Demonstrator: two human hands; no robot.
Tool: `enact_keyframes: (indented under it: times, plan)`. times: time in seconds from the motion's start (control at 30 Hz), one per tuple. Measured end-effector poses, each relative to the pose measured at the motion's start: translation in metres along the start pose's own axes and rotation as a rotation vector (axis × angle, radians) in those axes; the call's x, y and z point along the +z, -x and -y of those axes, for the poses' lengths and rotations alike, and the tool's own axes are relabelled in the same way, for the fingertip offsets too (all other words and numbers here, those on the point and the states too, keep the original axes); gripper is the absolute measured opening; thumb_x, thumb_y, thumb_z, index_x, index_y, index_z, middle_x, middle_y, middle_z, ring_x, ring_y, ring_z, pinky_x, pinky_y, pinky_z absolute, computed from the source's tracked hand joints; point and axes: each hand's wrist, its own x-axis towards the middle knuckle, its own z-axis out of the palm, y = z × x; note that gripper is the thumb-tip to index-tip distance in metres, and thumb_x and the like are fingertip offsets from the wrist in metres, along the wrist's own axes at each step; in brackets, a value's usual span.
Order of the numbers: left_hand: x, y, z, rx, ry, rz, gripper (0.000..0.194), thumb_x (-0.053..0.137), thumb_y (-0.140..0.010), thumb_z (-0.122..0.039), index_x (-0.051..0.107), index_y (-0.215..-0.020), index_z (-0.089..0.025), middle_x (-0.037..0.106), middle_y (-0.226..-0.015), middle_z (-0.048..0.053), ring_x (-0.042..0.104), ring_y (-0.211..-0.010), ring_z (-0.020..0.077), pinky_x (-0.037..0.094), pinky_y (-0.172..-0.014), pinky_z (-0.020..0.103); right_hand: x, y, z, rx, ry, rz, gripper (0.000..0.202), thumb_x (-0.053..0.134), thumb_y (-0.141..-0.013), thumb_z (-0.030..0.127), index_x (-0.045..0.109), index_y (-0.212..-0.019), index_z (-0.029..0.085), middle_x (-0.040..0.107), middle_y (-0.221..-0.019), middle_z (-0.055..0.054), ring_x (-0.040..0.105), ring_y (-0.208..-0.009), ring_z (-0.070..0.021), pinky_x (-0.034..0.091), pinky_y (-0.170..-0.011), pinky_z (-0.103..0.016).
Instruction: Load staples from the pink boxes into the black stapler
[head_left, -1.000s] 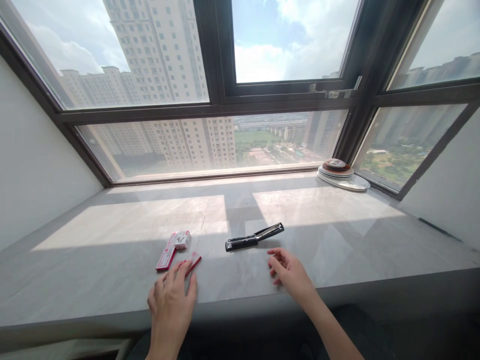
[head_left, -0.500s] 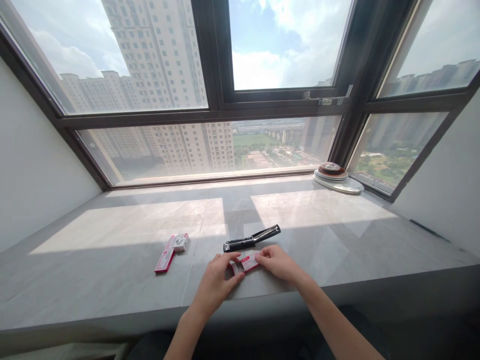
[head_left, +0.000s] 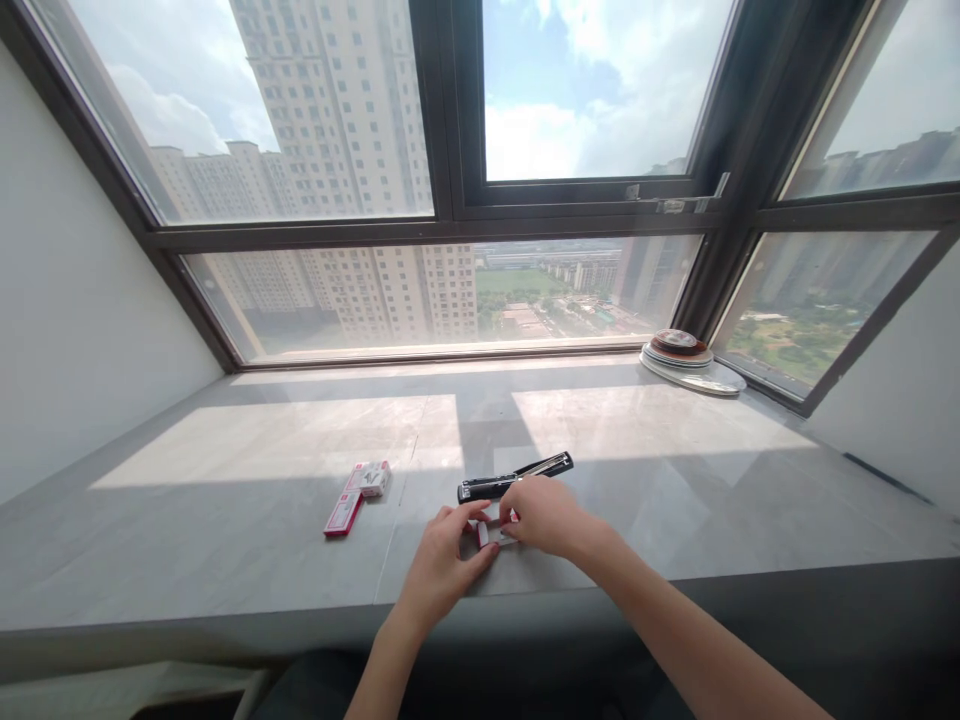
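Small box [head_left: 493,533]: located near the front edge of the ledge, between the two hands; clock bearings are taken from it, with twelve toward the window. The window frame [head_left: 315,236] is seen along the far side. Below it, the pale window ledge [head_left: 247,560] is partly sunlit. A stack of round plates [head_left: 679,355] is noted between one and two o'clock, in the far corner. The left hand [head_left: 446,550] is placed toward nine, its thumb and fingers curved around the box's near and far sides. The right hand [head_left: 547,515] is placed toward three, its fingers bent together at the box's other end; whether anything is pinched there cannot be told. The stapler [head_left: 484,488] is found hinged open just beyond, toward twelve to one, its long axis laid roughly nine to three, nearly in line with the box's. It is partly covered by the nearer right hand; contact cannot be confirmed. Two pink-and-white boxes [head_left: 343,515] are recorded between nine and ten o'clock, apparently touching.
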Motion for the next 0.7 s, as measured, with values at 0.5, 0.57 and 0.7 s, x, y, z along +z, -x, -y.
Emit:
enact_keyframes:
  times: [0.5, 0.57, 0.7]
  plan:
    - [-0.005, 0.003, -0.002, 0.014, 0.001, -0.024, 0.044, 0.069, -0.086, -0.031, 0.062, -0.129, -0.029, 0.066, -0.115, 0.005, 0.062, -0.105, 0.0237, 0.048, -0.097, 0.038, -0.002, 0.04, -0.056, 0.039, -0.327, -0.152, 0.018, 0.061, -0.087, 0.033, 0.074, -0.093, 0.023, 0.068, -0.079, -0.001, 0.055, -0.067, -0.0161, 0.042, -0.064, -0.027]
    - [-0.005, 0.003, -0.004, -0.011, -0.039, -0.077, 0.035, 0.065, -0.089, -0.036, 0.064, -0.123, -0.028, 0.067, -0.109, 0.005, 0.062, -0.103, 0.0238, 0.049, -0.092, 0.037, 0.003, 0.049, -0.061, 0.07, -0.361, -0.157, 0.025, 0.063, -0.087, 0.038, 0.074, -0.106, 0.025, 0.069, -0.086, -0.001, 0.056, -0.07, -0.0165, 0.044, -0.066, -0.028]
    - [0.006, 0.0, -0.009, -0.112, -0.079, -0.093, 0.025, 0.051, -0.097, -0.04, 0.067, -0.109, -0.025, 0.068, -0.084, 0.002, 0.063, -0.08, 0.0215, 0.048, -0.078, 0.034, 0.009, 0.055, -0.056, 0.063, -0.382, -0.113, 0.035, 0.069, -0.084, 0.045, 0.076, -0.112, 0.025, 0.068, -0.091, -0.003, 0.058, -0.071, -0.0166, 0.044, -0.066, -0.028]
